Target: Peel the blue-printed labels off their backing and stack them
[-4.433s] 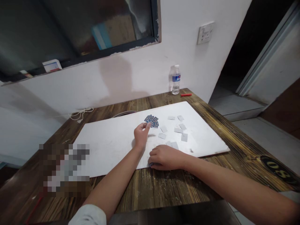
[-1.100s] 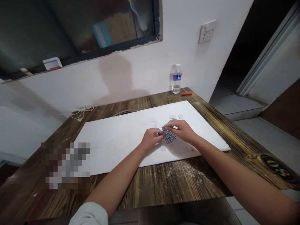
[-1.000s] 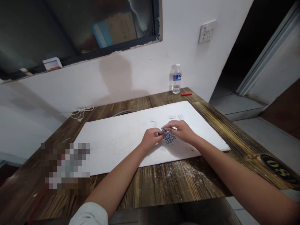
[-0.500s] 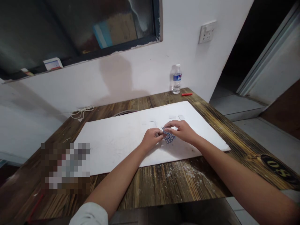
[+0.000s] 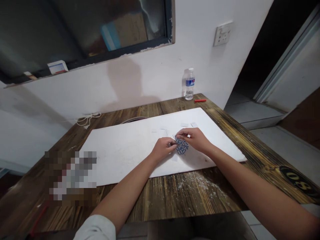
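A small round white piece with a dark blue outlined pattern [image 5: 182, 148], perhaps paper, is between my two hands above the white board [image 5: 120, 153]. My left hand [image 5: 163, 147] pinches its left edge between thumb and fingers. Thumb and fingertips of my right hand [image 5: 193, 136] are closed at its upper edge. My fingers cover part of the piece's top and left side. Thin pale scraps [image 5: 184, 125] lie on the board just beyond my right hand, and another small pale scrap [image 5: 174, 159] is below the patterned piece.
The board rests on a dark wooden table [image 5: 175, 200] with white flecks along its front. A water bottle [image 5: 190, 86] and a red stick-like object [image 5: 200, 100] stand and lie at the back right. A pale cord [image 5: 87, 118] is coiled at the back left. The left corner is blurred out.
The patterned piece now shows more of its round face, spread wider between my hands. My right fingers have curled in slightly. A pale scrap below the piece has come into view.
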A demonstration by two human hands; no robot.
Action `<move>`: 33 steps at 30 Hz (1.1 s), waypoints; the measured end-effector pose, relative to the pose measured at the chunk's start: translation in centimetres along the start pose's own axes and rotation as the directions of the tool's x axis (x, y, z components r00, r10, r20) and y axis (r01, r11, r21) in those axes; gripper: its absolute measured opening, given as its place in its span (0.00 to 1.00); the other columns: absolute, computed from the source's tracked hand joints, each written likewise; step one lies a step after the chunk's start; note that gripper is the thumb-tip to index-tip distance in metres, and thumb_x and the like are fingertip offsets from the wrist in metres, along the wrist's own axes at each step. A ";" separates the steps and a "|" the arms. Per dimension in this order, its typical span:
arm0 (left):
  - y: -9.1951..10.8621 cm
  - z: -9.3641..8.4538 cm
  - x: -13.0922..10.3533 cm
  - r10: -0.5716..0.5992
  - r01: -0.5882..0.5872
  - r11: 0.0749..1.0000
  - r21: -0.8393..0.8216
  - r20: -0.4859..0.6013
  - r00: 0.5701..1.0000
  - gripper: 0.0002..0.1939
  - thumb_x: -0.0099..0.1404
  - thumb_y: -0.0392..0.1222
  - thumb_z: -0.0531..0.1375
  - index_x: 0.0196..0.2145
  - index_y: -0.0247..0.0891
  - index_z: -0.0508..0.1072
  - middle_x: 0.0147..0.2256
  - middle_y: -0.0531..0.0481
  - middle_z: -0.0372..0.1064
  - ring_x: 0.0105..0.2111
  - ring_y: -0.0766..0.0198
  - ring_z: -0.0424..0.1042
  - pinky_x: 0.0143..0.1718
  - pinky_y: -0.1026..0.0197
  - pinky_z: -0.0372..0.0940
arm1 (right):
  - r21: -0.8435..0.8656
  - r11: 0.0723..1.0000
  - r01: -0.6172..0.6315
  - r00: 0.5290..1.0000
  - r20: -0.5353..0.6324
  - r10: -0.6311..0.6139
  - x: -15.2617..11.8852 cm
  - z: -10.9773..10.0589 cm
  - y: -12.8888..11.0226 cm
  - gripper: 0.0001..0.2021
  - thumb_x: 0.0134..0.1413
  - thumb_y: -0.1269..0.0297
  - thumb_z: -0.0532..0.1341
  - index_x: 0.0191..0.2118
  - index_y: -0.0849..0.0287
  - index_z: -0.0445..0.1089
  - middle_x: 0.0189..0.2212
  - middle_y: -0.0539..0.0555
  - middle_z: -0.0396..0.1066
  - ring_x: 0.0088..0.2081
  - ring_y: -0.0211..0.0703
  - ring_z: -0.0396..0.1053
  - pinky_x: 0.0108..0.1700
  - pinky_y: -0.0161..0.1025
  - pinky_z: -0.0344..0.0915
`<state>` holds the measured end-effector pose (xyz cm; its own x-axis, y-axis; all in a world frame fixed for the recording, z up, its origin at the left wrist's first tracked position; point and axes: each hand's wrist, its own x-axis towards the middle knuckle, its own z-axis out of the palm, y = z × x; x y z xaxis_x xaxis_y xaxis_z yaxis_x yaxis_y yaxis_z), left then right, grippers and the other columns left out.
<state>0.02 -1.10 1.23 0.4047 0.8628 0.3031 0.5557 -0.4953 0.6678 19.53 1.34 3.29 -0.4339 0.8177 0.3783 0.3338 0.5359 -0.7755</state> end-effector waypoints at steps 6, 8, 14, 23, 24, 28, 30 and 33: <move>-0.3 0.1 0.0 0.018 -0.018 1.000 -0.012 -0.030 0.999 0.05 0.60 0.40 0.62 0.29 0.38 0.77 0.30 0.50 0.75 0.30 0.65 0.72 0.36 0.64 0.63 | -0.006 1.000 -0.004 0.999 -0.050 0.004 -0.1 0.4 0.1 0.06 0.56 0.64 0.61 0.33 0.54 0.76 0.30 0.49 0.77 0.32 0.41 0.72 0.35 0.37 0.64; -0.3 0.1 0.0 0.020 -0.020 1.000 -0.013 -0.031 0.999 0.05 0.60 0.40 0.62 0.29 0.38 0.77 0.29 0.50 0.75 0.30 0.65 0.72 0.36 0.64 0.63 | -0.020 1.000 0.021 0.999 -0.044 -0.022 -0.2 0.5 0.0 0.06 0.56 0.64 0.60 0.34 0.54 0.76 0.30 0.50 0.77 0.32 0.41 0.72 0.35 0.38 0.64; -0.2 0.0 0.0 -0.044 0.037 0.996 -0.085 -0.092 0.995 0.07 0.59 0.43 0.62 0.28 0.38 0.76 0.28 0.50 0.75 0.30 0.63 0.72 0.36 0.63 0.63 | -0.036 0.996 0.078 0.990 -0.112 -0.082 -0.1 0.6 0.1 0.09 0.59 0.62 0.58 0.39 0.54 0.76 0.37 0.52 0.78 0.40 0.43 0.73 0.42 0.40 0.65; -1.2 -0.4 0.6 -0.348 0.203 0.922 -0.331 -0.472 0.810 0.12 0.58 0.49 0.62 0.27 0.36 0.75 0.29 0.49 0.74 0.33 0.61 0.71 0.40 0.60 0.63 | -0.177 0.984 -0.011 0.993 -0.115 -0.009 -0.1 0.0 0.4 0.11 0.59 0.57 0.59 0.30 0.56 0.74 0.30 0.53 0.74 0.36 0.45 0.68 0.40 0.41 0.62; -1.4 -0.5 0.6 -0.361 0.201 0.915 -0.348 -0.491 0.793 0.13 0.59 0.50 0.61 0.28 0.36 0.75 0.29 0.49 0.74 0.33 0.61 0.71 0.40 0.61 0.63 | -0.221 0.975 0.011 1.000 -0.017 -0.015 -0.1 0.2 0.3 0.11 0.57 0.57 0.61 0.30 0.56 0.74 0.31 0.53 0.74 0.37 0.45 0.68 0.40 0.41 0.61; -1.8 -0.5 0.7 -0.387 0.190 0.902 -0.389 -0.528 0.756 0.15 0.60 0.52 0.61 0.28 0.35 0.74 0.30 0.48 0.74 0.33 0.62 0.71 0.39 0.61 0.63 | -0.367 0.919 0.142 0.957 0.288 -0.033 -0.4 1.0 0.2 0.17 0.44 0.52 0.70 0.39 0.56 0.76 0.38 0.56 0.73 0.42 0.51 0.65 0.42 0.43 0.61; -1.9 -0.5 0.7 -0.398 0.188 0.894 -0.407 -0.524 0.753 0.15 0.60 0.52 0.60 0.28 0.35 0.73 0.31 0.48 0.74 0.33 0.62 0.71 0.40 0.62 0.63 | -0.445 0.881 0.162 0.952 0.306 -0.021 -0.5 1.3 0.1 0.21 0.43 0.53 0.71 0.44 0.56 0.75 0.40 0.58 0.71 0.43 0.52 0.64 0.42 0.43 0.60; -2.0 -0.4 0.8 -0.412 0.198 0.885 -0.421 -0.509 0.756 0.15 0.60 0.52 0.60 0.29 0.36 0.73 0.31 0.49 0.74 0.33 0.63 0.71 0.40 0.62 0.63 | -0.533 0.833 0.148 0.965 0.262 -0.004 -0.6 1.6 0.0 0.13 0.50 0.59 0.68 0.42 0.56 0.75 0.39 0.58 0.70 0.41 0.50 0.63 0.40 0.41 0.58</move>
<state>-1.10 0.60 0.36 -0.2924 0.9079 0.3002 0.2663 -0.2242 0.9374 18.49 0.49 2.26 -0.6391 0.7320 0.2361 0.6597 0.6795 -0.3211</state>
